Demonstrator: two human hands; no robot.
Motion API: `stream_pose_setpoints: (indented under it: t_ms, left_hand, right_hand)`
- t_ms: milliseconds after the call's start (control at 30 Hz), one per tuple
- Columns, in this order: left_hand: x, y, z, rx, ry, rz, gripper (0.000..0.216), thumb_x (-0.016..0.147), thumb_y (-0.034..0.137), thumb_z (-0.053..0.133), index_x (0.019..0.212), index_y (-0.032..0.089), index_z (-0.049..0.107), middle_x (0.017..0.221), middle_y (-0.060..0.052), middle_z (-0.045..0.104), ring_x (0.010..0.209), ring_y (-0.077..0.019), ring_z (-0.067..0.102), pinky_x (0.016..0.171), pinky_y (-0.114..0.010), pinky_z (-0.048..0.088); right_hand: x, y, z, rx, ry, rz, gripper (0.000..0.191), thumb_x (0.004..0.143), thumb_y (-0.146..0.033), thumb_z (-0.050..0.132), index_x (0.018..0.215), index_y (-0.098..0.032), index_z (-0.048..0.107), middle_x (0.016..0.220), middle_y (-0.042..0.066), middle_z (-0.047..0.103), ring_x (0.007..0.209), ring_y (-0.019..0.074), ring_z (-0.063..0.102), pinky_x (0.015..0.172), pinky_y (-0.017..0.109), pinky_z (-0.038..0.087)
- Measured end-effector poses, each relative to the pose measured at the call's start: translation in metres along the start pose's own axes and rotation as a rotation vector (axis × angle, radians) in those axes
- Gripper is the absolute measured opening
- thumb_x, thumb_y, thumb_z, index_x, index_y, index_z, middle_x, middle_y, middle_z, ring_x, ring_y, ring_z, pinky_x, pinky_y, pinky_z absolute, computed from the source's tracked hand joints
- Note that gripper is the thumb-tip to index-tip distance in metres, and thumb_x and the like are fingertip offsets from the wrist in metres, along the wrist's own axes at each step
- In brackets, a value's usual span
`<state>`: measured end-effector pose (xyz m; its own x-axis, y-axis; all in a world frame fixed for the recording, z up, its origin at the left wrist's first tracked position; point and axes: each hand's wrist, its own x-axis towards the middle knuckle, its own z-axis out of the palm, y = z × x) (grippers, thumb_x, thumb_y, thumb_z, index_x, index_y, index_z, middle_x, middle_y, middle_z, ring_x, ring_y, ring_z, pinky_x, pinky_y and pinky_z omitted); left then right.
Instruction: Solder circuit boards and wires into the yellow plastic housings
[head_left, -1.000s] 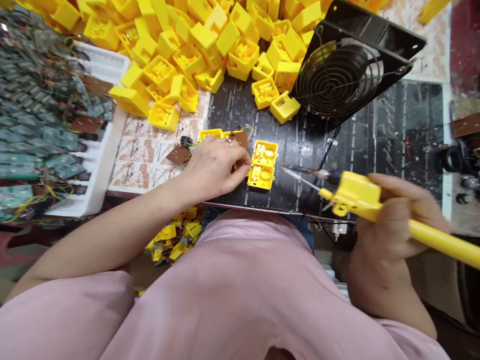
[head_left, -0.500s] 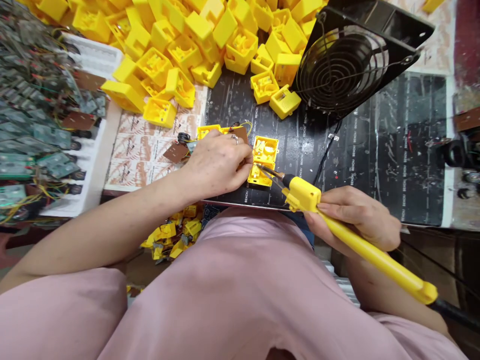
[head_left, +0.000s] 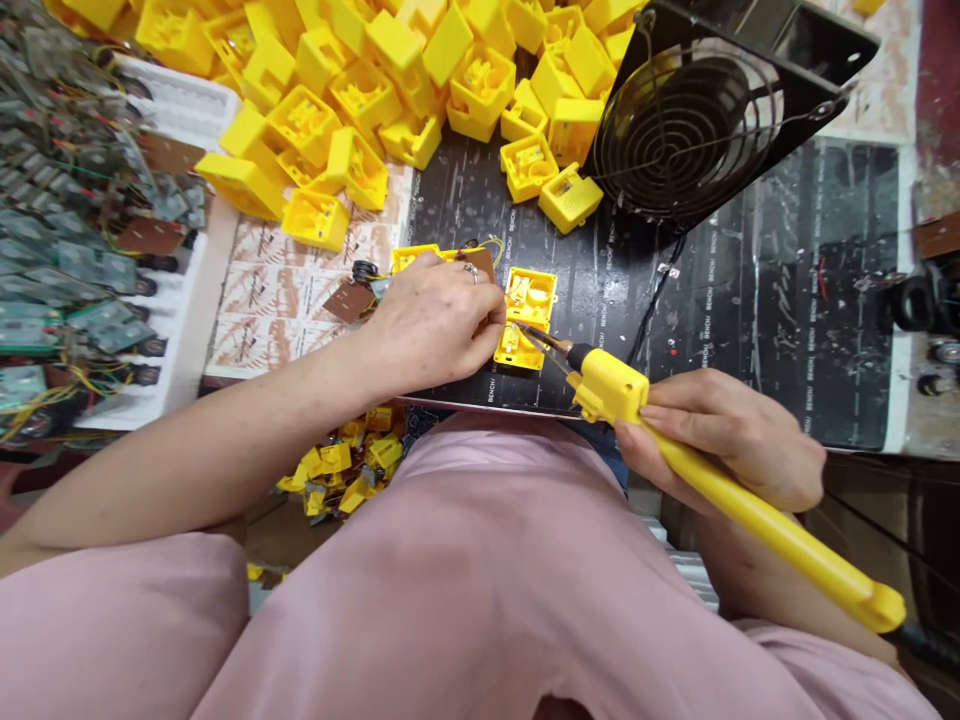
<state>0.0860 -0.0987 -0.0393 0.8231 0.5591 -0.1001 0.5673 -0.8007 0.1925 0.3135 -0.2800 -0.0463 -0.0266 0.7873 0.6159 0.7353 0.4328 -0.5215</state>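
My right hand (head_left: 731, 435) is wrapped round a yellow soldering iron (head_left: 757, 495). Its tip and a thin metal rod beside it reach into the lower half of an open yellow plastic case (head_left: 531, 293) on the bench. My left hand (head_left: 442, 315), back upward, has its fingers bent together at the left edge of that case; whatever they pinch is hidden. Behind this hand, partly covered, lie more yellow case parts (head_left: 415, 256) and a brown circuit board (head_left: 480, 262) with a yellow wire. Another brown board (head_left: 349, 299) sits left of the knuckles.
A heap of yellow cases (head_left: 390, 60) fills the back. To its right stands a black fan (head_left: 675, 140), its cable (head_left: 651, 305) running forward. At left, a white foam tray (head_left: 176, 335) bears several wired green circuit boards. More yellow parts (head_left: 349, 460) lie below the bench edge.
My right hand and the rear of the soldering iron have shifted slightly right, while its tip stays at the case. My left hand keeps its place; the whole view has shifted a little.
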Motion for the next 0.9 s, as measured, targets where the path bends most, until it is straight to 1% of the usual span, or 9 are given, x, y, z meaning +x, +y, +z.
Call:
stream_pose_setpoints:
  t_ms: [100, 233, 333, 433, 567, 633, 700, 800, 900]
  left_hand:
    - [0.0, -0.001, 0.0, 0.014, -0.001, 0.024, 0.029, 0.1, 0.028, 0.05, 0.089, 0.021, 0.076, 0.084, -0.007, 0.076, 0.09, -0.0276, 0.075, 0.089, -0.038, 0.049]
    - [0.0, -0.001, -0.001, 0.024, 0.0, 0.027, 0.029, 0.099, 0.028, 0.05, 0.09, 0.021, 0.077, 0.084, -0.007, 0.076, 0.09, -0.0268, 0.075, 0.09, -0.038, 0.05]
    - [0.001, 0.0, -0.001, 0.033, -0.019, 0.015, 0.03, 0.099, 0.029, 0.05, 0.092, 0.02, 0.078, 0.085, -0.007, 0.076, 0.092, -0.028, 0.076, 0.091, -0.04, 0.052]
    - [0.002, 0.001, -0.004, 0.054, -0.046, -0.007, 0.032, 0.1, 0.03, 0.049, 0.092, 0.02, 0.078, 0.086, -0.007, 0.076, 0.093, -0.0284, 0.077, 0.094, -0.041, 0.053]
    - [0.002, 0.003, -0.007, 0.12, -0.086, 0.0, 0.036, 0.104, 0.03, 0.045, 0.095, 0.021, 0.079, 0.087, -0.005, 0.077, 0.094, -0.0275, 0.078, 0.093, -0.04, 0.054]
    - [0.001, 0.002, -0.007, 0.13, -0.079, 0.005, 0.035, 0.104, 0.03, 0.046, 0.097, 0.021, 0.079, 0.088, -0.005, 0.077, 0.094, -0.0266, 0.078, 0.091, -0.039, 0.054]
    - [0.0, 0.001, -0.006, 0.12, -0.061, 0.015, 0.034, 0.104, 0.029, 0.047, 0.097, 0.021, 0.079, 0.088, -0.005, 0.078, 0.093, -0.0262, 0.078, 0.09, -0.038, 0.053]
    - [0.0, 0.0, -0.004, 0.103, -0.038, 0.032, 0.033, 0.104, 0.029, 0.048, 0.098, 0.022, 0.08, 0.089, -0.005, 0.079, 0.092, -0.0256, 0.078, 0.087, -0.037, 0.052]
    - [0.0, 0.0, -0.003, 0.094, -0.029, 0.037, 0.034, 0.104, 0.029, 0.048, 0.098, 0.022, 0.08, 0.089, -0.005, 0.08, 0.092, -0.0258, 0.078, 0.085, -0.037, 0.051]
  right_hand:
    - [0.008, 0.003, 0.001, -0.016, -0.037, -0.149, 0.022, 0.098, -0.022, 0.089, 0.096, -0.027, 0.067, 0.08, -0.005, 0.077, 0.062, 0.0105, 0.072, 0.052, 0.02, 0.056]
    - [0.006, 0.006, -0.006, -0.023, -0.038, -0.11, 0.014, 0.104, -0.025, 0.082, 0.1, -0.027, 0.068, 0.085, -0.002, 0.08, 0.065, 0.0108, 0.074, 0.054, 0.02, 0.058]
    - [-0.001, 0.01, -0.008, -0.032, -0.003, -0.063, 0.011, 0.102, -0.025, 0.083, 0.103, -0.026, 0.071, 0.089, 0.0, 0.083, 0.068, 0.0134, 0.076, 0.055, 0.023, 0.061]
    - [-0.005, 0.011, -0.004, -0.001, 0.07, -0.045, 0.018, 0.096, -0.018, 0.087, 0.105, -0.028, 0.075, 0.085, -0.003, 0.082, 0.065, 0.0149, 0.075, 0.054, 0.026, 0.062]
    - [-0.009, 0.008, -0.001, -0.008, 0.102, 0.067, 0.047, 0.095, -0.021, 0.088, 0.139, -0.032, 0.076, 0.097, -0.001, 0.086, 0.068, 0.0199, 0.077, 0.059, 0.035, 0.067]
    - [-0.011, 0.004, -0.001, -0.014, 0.116, 0.13, 0.055, 0.095, -0.021, 0.089, 0.147, -0.033, 0.074, 0.105, 0.001, 0.087, 0.071, 0.022, 0.079, 0.063, 0.039, 0.069]
    - [-0.012, 0.001, -0.002, 0.05, 0.136, 0.134, 0.052, 0.093, -0.016, 0.09, 0.14, -0.032, 0.077, 0.101, 0.002, 0.086, 0.073, 0.023, 0.079, 0.062, 0.039, 0.068]
    - [-0.01, -0.001, -0.002, 0.155, 0.12, 0.085, 0.041, 0.091, -0.008, 0.089, 0.125, -0.029, 0.08, 0.088, 0.002, 0.082, 0.069, 0.0221, 0.076, 0.052, 0.035, 0.062]
    - [-0.009, 0.003, -0.001, 0.142, 0.079, 0.046, 0.041, 0.092, -0.008, 0.089, 0.125, -0.029, 0.078, 0.085, 0.001, 0.081, 0.067, 0.021, 0.076, 0.051, 0.032, 0.061]
